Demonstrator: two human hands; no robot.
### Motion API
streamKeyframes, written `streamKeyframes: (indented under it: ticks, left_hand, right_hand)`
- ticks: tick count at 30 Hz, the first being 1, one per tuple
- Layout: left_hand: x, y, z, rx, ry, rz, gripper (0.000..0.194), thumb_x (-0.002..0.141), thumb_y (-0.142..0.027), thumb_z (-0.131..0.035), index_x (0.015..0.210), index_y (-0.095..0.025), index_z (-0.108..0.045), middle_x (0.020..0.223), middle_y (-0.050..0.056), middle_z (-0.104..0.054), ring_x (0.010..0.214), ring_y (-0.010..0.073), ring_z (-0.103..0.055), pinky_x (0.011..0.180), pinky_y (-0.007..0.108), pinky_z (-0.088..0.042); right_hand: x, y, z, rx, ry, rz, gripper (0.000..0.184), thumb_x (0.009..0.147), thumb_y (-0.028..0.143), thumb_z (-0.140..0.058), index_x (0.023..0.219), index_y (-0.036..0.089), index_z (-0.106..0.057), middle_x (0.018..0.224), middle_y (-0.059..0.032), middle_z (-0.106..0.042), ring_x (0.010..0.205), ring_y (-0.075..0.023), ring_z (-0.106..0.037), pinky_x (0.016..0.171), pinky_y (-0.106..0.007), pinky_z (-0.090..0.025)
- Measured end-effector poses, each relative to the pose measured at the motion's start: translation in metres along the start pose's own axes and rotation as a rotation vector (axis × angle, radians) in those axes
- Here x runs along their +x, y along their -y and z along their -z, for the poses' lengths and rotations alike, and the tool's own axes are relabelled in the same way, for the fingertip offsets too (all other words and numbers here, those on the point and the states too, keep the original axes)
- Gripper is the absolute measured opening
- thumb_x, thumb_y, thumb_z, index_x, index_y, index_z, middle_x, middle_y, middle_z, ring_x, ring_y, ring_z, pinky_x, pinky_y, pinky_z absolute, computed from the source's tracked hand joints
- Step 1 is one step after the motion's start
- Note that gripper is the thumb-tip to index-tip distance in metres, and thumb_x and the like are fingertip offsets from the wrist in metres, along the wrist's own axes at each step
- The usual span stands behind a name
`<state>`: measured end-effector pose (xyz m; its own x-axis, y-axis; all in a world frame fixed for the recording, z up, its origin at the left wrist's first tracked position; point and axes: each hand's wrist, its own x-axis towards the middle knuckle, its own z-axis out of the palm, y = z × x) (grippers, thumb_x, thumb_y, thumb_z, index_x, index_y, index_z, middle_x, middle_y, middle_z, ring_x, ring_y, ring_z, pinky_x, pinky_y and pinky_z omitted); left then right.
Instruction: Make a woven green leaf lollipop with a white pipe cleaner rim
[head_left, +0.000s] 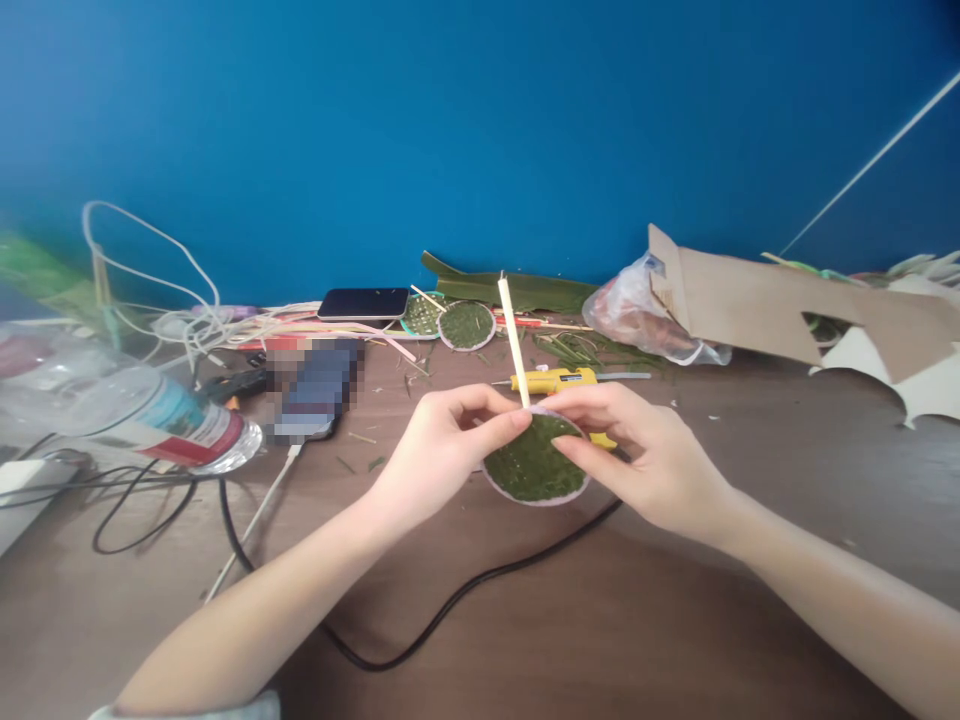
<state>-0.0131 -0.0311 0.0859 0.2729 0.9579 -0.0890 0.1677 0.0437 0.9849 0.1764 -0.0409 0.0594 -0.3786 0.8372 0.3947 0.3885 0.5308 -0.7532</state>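
Observation:
Both hands hold a round green woven disc (pixel 536 470) with a pale lilac rim, above the table's middle. A cream stick (pixel 514 340) rises from the disc's top edge and leans slightly left. My left hand (pixel 454 435) pinches the disc's upper left edge near the foot of the stick, thumb in front. On the upper right edge my right hand (pixel 630 450) grips the rim between thumb and fingers. Just behind the disc lies a yellow hot glue gun (pixel 555 380) with a glue stick in its back end; the hands and disc hide part of it.
Two similar discs (pixel 466 326) lie at the back beside a black phone (pixel 364 304). Another phone (pixel 319 390), a plastic bottle (pixel 172 420) and cables stand or lie left. Green leaf strips (pixel 517 290), a plastic bag (pixel 637 310) and cut cardboard (pixel 765 290) line the wall.

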Motion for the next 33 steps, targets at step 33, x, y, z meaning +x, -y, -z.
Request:
streamKeyframes:
  ticks: [33]
  left_hand:
    - [0.0010,0.0049,-0.0015,-0.043,0.036,0.018,0.023,0.076,-0.033,-0.065,0.064,-0.014,-0.063,0.064,-0.001,-0.062,0.061,0.0095,-0.052,0.059,0.020,-0.040]
  right_hand:
    - [-0.0003,-0.0023,0.0018,0.079,-0.053,-0.020,0.010,0.078,0.022,-0.062,0.088,0.020,-0.062,0.077,-0.0001,-0.069,0.070,-0.0139,-0.066,0.062,-0.023,-0.055]
